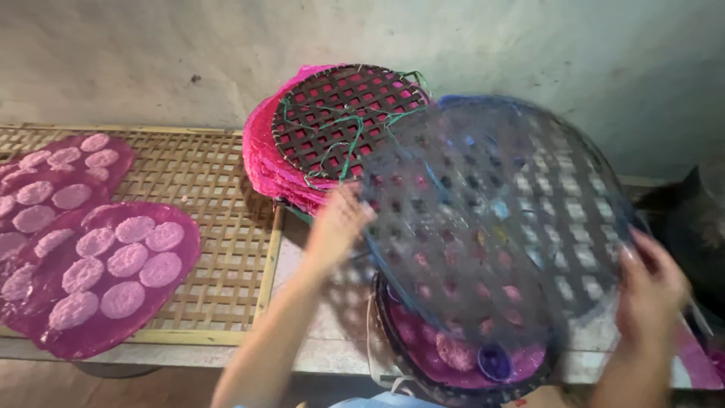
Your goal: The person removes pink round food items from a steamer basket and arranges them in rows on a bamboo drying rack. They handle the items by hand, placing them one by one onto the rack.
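Both hands, left (337, 227) and right (651, 291), clench the fingers on opposite rims of a blurred woven tray (495, 215), holding it tilted over the lower tray (461, 363) of pink discs.

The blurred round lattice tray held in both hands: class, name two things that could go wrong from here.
1. The lattice tray is held only at its edges by the left hand and right hand; a slack grip might drop it onto the pink discs below.
2. Its far edge overlaps the leaning tray stack, so it might knock that over.
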